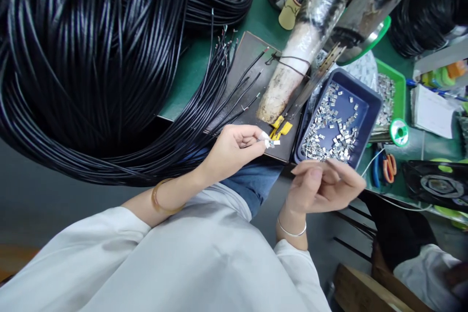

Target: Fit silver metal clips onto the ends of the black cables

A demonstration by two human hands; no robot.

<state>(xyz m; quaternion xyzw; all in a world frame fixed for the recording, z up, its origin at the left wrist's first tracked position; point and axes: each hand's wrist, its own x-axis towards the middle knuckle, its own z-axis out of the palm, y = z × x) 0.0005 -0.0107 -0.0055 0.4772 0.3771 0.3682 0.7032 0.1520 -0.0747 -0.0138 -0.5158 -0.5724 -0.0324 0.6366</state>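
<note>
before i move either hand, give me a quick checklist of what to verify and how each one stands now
1. Left hand has a small metal piece at its fingertips: ok
2. Metal piece lined up with the yellow part: cannot tell, too small to see
3. Right hand empty: cannot tell, fingertips blurred
4. Blue tray near the right hand and stocked with metal pieces: ok
5. Brown board free of loose cables: not ok, black cable ends lie across it
6. Orange-handled tool away from both hands: ok
</note>
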